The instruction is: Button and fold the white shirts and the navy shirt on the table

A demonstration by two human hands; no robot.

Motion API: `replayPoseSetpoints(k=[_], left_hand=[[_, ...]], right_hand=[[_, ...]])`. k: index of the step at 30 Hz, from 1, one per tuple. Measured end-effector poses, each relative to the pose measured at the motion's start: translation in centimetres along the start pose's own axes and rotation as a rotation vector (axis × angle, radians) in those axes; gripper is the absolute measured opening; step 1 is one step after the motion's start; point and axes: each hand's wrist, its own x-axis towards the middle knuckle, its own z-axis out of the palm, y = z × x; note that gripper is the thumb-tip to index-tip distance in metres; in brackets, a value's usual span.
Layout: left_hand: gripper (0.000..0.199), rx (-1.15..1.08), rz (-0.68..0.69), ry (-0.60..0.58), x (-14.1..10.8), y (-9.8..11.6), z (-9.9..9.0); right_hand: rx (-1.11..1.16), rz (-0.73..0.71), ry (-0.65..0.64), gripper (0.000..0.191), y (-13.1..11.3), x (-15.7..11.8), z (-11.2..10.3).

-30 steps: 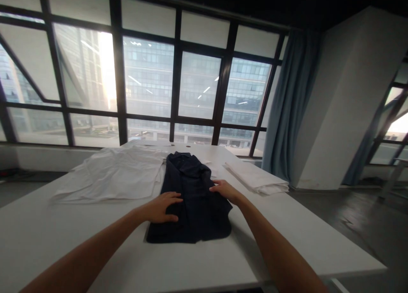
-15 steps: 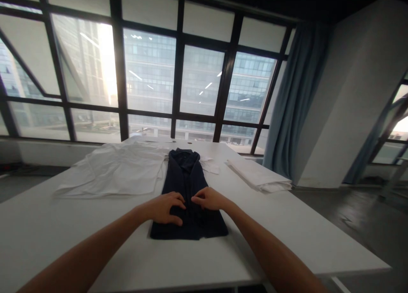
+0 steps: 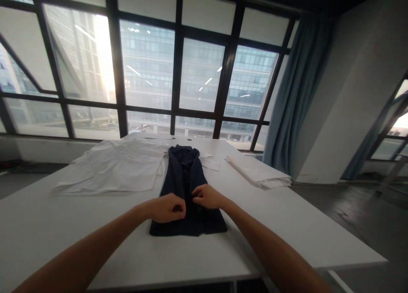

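A navy shirt (image 3: pixel 200 225) lies lengthwise on the white table (image 3: pixel 293 225), its collar toward the window and its hem toward me. Over the left side of its front is my left hand (image 3: pixel 168 208), fingers curled into a pinch on the edge of the front opening. Facing it across that opening, my right hand (image 3: pixel 208 197) pinches the other edge, thumb and fingers together. The fingers cover the bits of fabric they grip. Between the hands the front stands slightly parted, showing a darker strip.
White garments (image 3: pixel 117 167) lie spread to the left of the shirt. A folded white cloth (image 3: pixel 259 173) rests near the table's right edge. White fabric (image 3: pixel 209 162) shows beside the collar. Beyond the table are windows and a blue curtain (image 3: pixel 287 106).
My left hand has closed from spread fingers into a pinch on the shirt front. The right hand stays almost in place. The shirt's front edges look lifted and more parted.
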Motion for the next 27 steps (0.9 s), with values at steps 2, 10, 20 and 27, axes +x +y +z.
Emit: replayPoseSetpoints(k=[2,10,20,27], left_hand=[[0.019,-0.037,-0.007,-0.056,0.2,-0.6,0.0],[0.055,0.265,-0.122,0.214,1.1,-6.6,0.3],[0.081,0.341,-0.103,-0.088,-0.4,-4.4,1.0],[0.047,0.19,0.066,-0.075,-0.4,-2.5,-0.7]], right_hand=[[0.03,-0.006,-0.142,0.027,0.2,0.0,0.0],[-0.296,-0.193,0.173,0.062,3.6,1.6,0.3],[-0.41,-0.232,-0.055,0.083,1.9,-0.4,-1.0],[-0.316,-0.397,-0.177,0.039,1.9,-0.8,-2.9]])
